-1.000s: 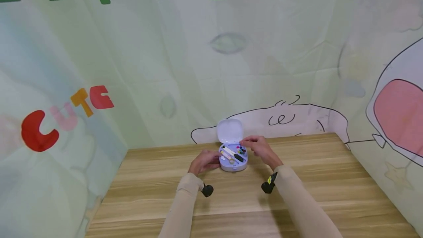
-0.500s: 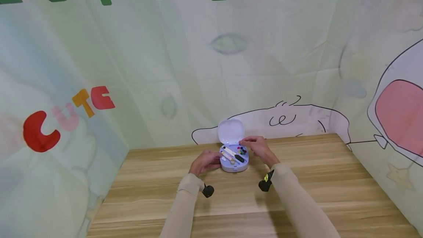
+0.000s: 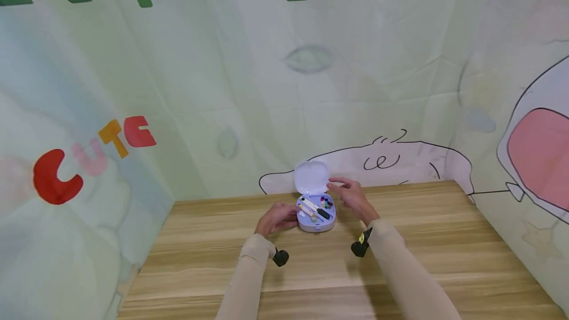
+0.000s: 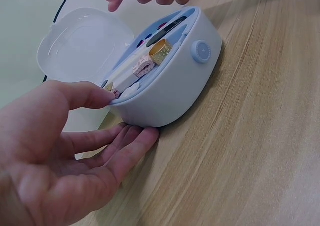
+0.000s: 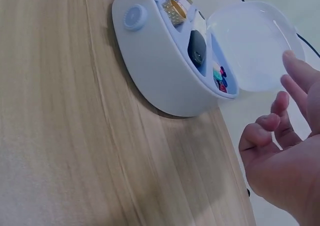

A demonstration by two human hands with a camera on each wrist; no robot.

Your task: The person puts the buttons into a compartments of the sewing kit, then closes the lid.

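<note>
Since the earlier frame, right hand [image 3: 351,197] has risen from the sewing box [image 3: 315,211] toward its upright lid [image 3: 311,177], fingers apart and apparently empty, just beside it, while left hand [image 3: 276,218] pinches the box's left edge.

The case [image 4: 165,93] is pale lilac-blue with a clear frosted lid [image 4: 85,43]. Inside show a gold thimble [image 4: 160,52], a black tool [image 5: 196,48] and multicoloured pins [image 5: 220,79]. The tabletop [image 3: 422,241] is light striped woodgrain; both sleeves [image 3: 249,280] are beige.
</note>
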